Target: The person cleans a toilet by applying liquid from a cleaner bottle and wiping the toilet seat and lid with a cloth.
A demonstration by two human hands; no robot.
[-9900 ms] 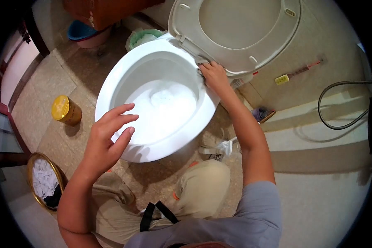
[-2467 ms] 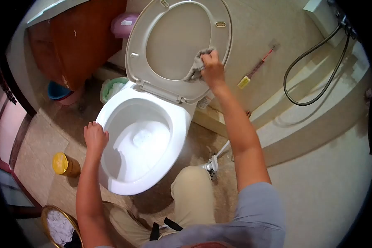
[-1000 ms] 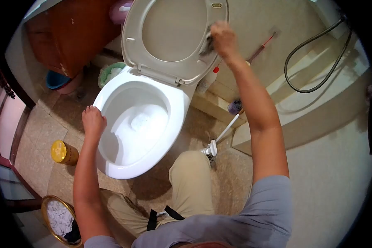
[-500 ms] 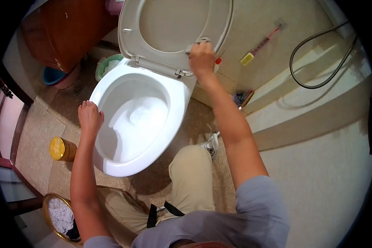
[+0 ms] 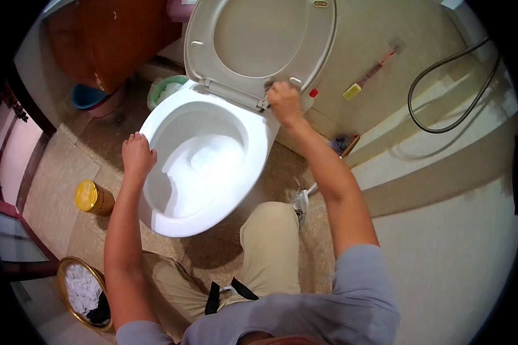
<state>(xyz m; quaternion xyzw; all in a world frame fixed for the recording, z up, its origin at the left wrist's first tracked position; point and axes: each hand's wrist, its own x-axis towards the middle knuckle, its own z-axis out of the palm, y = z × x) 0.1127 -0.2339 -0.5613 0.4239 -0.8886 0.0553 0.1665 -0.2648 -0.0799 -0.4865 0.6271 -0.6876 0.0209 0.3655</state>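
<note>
Left hand (image 5: 138, 154): fingers curled at the bowl's nine o'clock rim; whether it grips cannot be told.
Toilet bowl (image 5: 201, 221): white, uncovered, frame centre.
Raised seat (image 5: 204, 53): upright at the bowl's one o'clock.
Grey cloth (image 5: 269, 84): against the raised seat, near its hinge.
Right hand (image 5: 285, 105): closed on grey cloth, two o'clock.
Brush (image 5: 354, 90): against the wall, farther toward two o'clock.

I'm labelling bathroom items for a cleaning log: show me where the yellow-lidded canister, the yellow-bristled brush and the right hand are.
Yellow-lidded canister (image 5: 94, 198): head view, on its upper side.
Yellow-bristled brush (image 5: 353, 91): head view, on the bristles.
Right hand (image 5: 285, 104): head view, back of the hand.
</note>
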